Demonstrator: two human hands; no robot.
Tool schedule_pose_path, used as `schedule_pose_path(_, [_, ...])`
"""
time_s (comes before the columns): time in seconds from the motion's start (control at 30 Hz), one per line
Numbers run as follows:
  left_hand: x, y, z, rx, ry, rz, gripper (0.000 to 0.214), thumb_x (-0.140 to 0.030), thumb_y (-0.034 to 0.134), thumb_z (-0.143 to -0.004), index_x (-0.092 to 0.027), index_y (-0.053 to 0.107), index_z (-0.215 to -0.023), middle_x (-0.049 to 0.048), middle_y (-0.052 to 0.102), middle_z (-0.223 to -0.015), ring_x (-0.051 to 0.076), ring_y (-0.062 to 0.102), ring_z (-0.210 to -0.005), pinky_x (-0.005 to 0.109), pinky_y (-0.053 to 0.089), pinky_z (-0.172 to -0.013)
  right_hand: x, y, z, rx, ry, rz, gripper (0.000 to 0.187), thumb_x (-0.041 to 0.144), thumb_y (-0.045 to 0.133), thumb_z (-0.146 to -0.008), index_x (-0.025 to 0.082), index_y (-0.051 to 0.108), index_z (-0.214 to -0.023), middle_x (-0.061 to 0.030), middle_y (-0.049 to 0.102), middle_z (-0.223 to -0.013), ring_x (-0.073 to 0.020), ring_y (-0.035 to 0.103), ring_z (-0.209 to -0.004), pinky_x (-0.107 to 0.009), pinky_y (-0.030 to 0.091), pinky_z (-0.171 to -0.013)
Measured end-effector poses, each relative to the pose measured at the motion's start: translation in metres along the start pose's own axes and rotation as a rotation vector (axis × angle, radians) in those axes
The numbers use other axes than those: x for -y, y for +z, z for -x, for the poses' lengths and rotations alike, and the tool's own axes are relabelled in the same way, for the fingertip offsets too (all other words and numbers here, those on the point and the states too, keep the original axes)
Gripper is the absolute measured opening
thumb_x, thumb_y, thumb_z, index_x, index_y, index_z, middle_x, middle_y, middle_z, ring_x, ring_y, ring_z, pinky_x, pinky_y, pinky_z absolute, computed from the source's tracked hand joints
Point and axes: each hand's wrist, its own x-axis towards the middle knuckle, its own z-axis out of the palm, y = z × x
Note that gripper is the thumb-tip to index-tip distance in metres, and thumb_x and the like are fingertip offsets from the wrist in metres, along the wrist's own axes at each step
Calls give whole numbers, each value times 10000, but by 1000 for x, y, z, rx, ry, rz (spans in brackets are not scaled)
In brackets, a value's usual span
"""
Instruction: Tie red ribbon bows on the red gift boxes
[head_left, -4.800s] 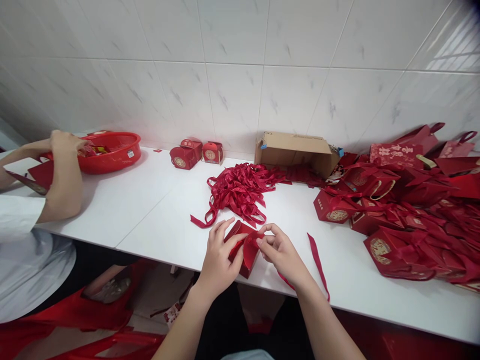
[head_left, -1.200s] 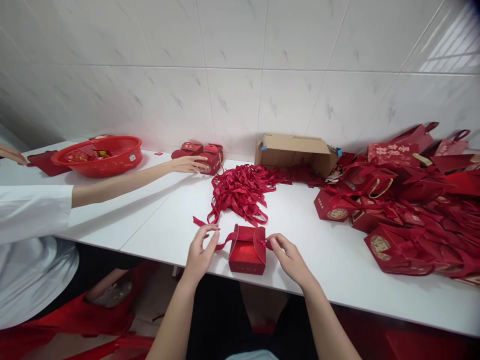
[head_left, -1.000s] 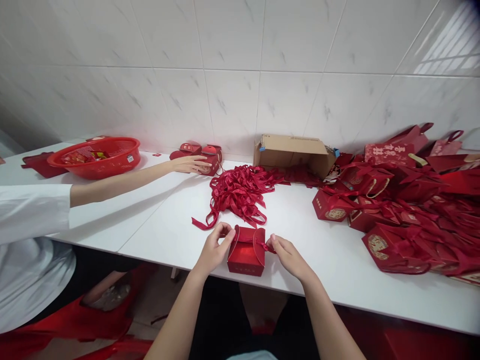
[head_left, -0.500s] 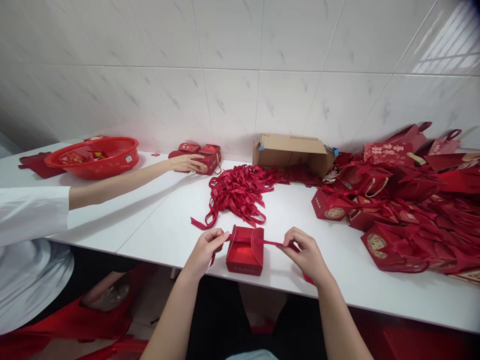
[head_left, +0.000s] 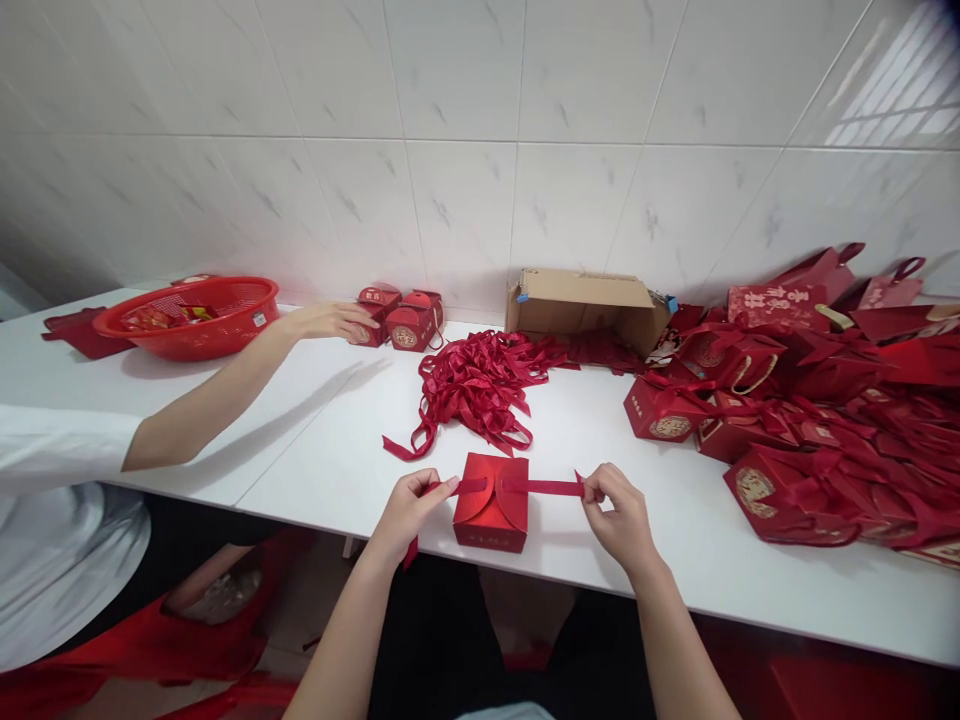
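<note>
A red gift box (head_left: 491,520) sits near the table's front edge with its curved top flaps folded over. A dark red ribbon (head_left: 553,488) runs through the top and out at both sides. On the left of the box, my left hand (head_left: 412,510) pinches the ribbon, and a loose length hangs below the fingers. To the right, my right hand (head_left: 616,508) pinches the other end, with a short tip sticking up. The stretch on the right is flat and straight. Just behind the box lies a tangled heap of red ribbons (head_left: 480,385).
A co-worker's hand (head_left: 330,322) reaches in from the left toward two small red boxes (head_left: 414,322) by the wall. A red plastic basket (head_left: 202,345) stands at the left. At the back is an open cardboard box (head_left: 585,288). Many red gift boxes (head_left: 787,500) pile up on the right.
My right hand has drawn the ribbon end slightly right, to near its tip, and the ribbon has straightened. The box's flaps lie flatter. The co-worker's hand has moved left, away from the right-hand small box.
</note>
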Motion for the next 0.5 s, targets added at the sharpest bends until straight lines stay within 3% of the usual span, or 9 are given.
schedule_pose_path(0.3, [16,10,3,-57,59,-46,440,-449,577,-773,-192,292,-557,-60,256,-554,85,276,-533,221,274,-520,-14,21,26,150,8,74,187,50,389,-745,209,426,-655,21,455,-614,-137,419,-588,-295,366,-617])
schedule_pose_path(0.5, [20,40,6,-29,86,-55,372,-469,512,-814,-196,364,-608,-27,425,-614,116,408,-587,246,368,-590,-23,19,35,7,146,101,206,41,399,-725,212,419,-612,12,463,-606,-156,429,-605,-308,366,-614])
